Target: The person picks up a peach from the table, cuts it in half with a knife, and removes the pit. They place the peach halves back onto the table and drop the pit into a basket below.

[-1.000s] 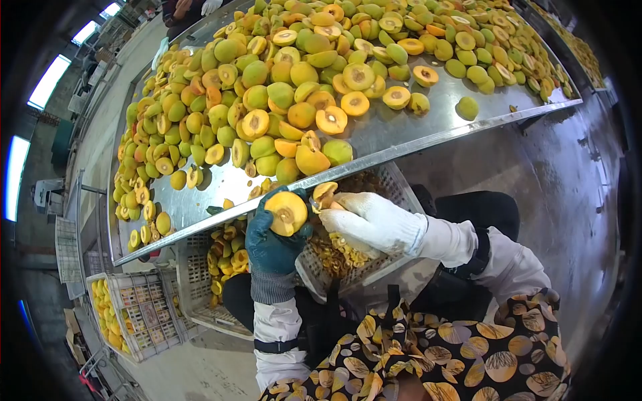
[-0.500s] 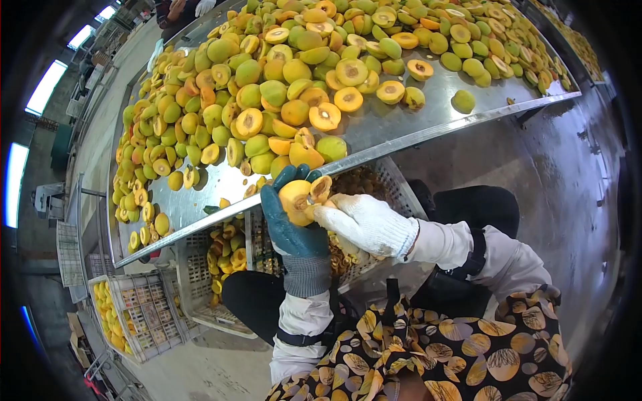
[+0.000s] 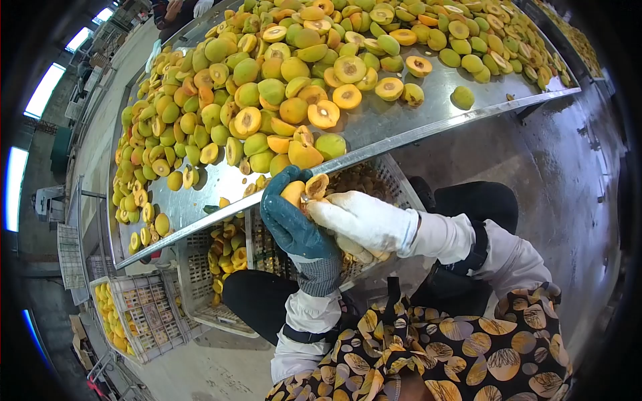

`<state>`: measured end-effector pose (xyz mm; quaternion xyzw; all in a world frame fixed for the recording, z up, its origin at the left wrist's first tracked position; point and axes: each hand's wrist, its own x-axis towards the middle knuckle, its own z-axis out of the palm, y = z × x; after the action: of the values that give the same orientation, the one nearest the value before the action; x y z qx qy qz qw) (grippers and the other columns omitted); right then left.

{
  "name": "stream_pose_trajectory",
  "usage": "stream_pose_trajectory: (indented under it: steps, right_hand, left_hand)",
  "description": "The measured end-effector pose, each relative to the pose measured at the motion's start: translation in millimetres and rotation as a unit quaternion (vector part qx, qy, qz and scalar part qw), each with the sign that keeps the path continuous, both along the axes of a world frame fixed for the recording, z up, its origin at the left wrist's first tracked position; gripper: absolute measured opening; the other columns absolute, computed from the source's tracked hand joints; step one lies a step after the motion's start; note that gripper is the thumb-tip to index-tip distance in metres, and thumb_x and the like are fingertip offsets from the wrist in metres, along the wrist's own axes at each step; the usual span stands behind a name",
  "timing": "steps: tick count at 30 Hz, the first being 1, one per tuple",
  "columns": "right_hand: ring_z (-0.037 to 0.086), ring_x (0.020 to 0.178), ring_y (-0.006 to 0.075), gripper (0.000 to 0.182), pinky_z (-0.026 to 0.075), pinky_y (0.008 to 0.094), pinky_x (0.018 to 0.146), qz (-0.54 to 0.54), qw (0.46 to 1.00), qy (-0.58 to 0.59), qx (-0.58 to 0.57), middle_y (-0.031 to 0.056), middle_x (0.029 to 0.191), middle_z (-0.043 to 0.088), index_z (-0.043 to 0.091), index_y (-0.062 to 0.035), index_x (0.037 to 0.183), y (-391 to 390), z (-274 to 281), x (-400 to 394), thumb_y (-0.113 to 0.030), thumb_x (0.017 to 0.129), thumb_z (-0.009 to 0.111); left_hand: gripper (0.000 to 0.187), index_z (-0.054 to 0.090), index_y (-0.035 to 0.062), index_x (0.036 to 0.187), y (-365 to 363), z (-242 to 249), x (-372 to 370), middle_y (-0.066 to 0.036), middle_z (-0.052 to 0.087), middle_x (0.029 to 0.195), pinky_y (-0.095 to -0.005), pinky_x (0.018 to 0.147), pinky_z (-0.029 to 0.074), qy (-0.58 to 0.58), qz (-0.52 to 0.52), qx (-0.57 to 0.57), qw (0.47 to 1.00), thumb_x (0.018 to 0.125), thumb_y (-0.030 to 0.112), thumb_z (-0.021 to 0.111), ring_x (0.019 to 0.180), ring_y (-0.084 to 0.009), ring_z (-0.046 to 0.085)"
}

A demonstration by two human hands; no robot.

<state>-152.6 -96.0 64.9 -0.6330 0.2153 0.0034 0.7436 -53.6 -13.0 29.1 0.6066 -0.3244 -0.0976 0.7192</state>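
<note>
My left hand [image 3: 294, 217], in a dark green rubber-coated glove, is closed around a cut yellow peach [image 3: 292, 192]. A hollowed-looking peach half [image 3: 316, 186] sits beside it at the fingertips. My right hand [image 3: 364, 220], in a white knit glove, presses thumb and fingers together against the fruit. A small metal tip [image 3: 304, 198] shows at its fingertips; the rest of that tool is hidden in the glove. Both hands are just off the near edge of the metal table [image 3: 394, 137], above a crate [image 3: 404, 190] of brownish scraps.
Whole and halved peaches [image 3: 267, 87] are heaped across the table. Beneath its edge stands a crate [image 3: 194, 294] with yellow pieces, and another crate [image 3: 144, 314] of fruit is at left. A gloved hand of another person [image 3: 202, 8] shows at the far side.
My left hand has turned, so the peach's broad cut face no longer shows. My right hand has shifted slightly left, its fingers still at the fruit.
</note>
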Motion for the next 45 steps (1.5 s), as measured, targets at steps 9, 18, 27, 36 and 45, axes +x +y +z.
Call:
stream_pose_trajectory:
  steps: [9, 18, 27, 36, 45]
  right_hand:
    - [0.042, 0.035, 0.0131, 0.052, 0.034, 0.0273, 0.032, -0.035, 0.978, 0.038, 0.201, 0.0023, 0.051, 0.049, 0.055, -0.0067, 0.079, 9.6, -4.7, 3.4, -0.053, 0.101, 0.047]
    - [0.048, 0.034, 0.0148, 0.062, 0.036, 0.0273, 0.033, 0.018, 0.999, -0.008, 0.041, 0.0065, 0.047, 0.052, 0.057, -0.0043, 0.073, 6.1, -8.3, 3.8, -0.057, 0.101, 0.040]
    - [0.049, 0.037, 0.0156, 0.062, 0.040, 0.0289, 0.038, 0.029, 0.999, 0.003, -0.013, 0.0059, 0.050, 0.053, 0.058, -0.0035, 0.074, 4.3, -7.9, -2.1, -0.055, 0.102, 0.040]
    - [0.040, 0.033, 0.0094, 0.052, 0.032, 0.0225, 0.029, 0.010, 0.910, -0.026, 0.415, -0.0020, 0.049, 0.043, 0.054, -0.0065, 0.084, 0.3, -5.7, -16.1, -0.055, 0.100, 0.050]
    - [0.043, 0.035, 0.0095, 0.045, 0.032, 0.0227, 0.032, 0.040, 0.959, 0.065, 0.273, -0.0022, 0.049, 0.042, 0.053, -0.0082, 0.086, -8.2, 5.6, -14.0, -0.051, 0.100, 0.054]
  left_hand:
    - [0.031, 0.050, 0.0017, 0.123, 16.0, -3.0, 25.2, -0.013, 0.065, 0.118, -0.0365, 0.098, 0.049, -0.052, -0.094, 0.098, 0.989, 0.096, 0.011, 0.063, 0.110, -0.0224, 0.063]
    - [0.057, 0.057, 0.0001, 0.114, 7.8, -1.4, 12.2, -0.014, 0.068, 0.107, -0.0350, 0.091, 0.052, 0.114, -0.062, 0.016, 0.991, 0.106, 0.053, 0.035, 0.097, -0.0224, 0.065]
    - [0.058, 0.058, -0.0019, 0.113, 4.4, -12.3, 15.8, -0.015, 0.068, 0.106, -0.0338, 0.083, 0.055, 0.126, -0.125, 0.014, 0.984, 0.107, 0.051, 0.035, 0.089, -0.0217, 0.067]
    - [0.064, 0.060, -0.0022, 0.113, -4.6, 10.7, 19.9, -0.014, 0.068, 0.100, -0.0337, 0.081, 0.055, 0.040, -0.211, 0.025, 0.976, 0.107, 0.053, 0.028, 0.086, -0.0216, 0.067]
    - [0.058, 0.061, -0.0029, 0.111, 0.0, 13.8, 32.1, -0.014, 0.068, 0.105, -0.0345, 0.085, 0.053, -0.018, -0.254, 0.067, 0.965, 0.108, 0.047, 0.032, 0.091, -0.0216, 0.066]
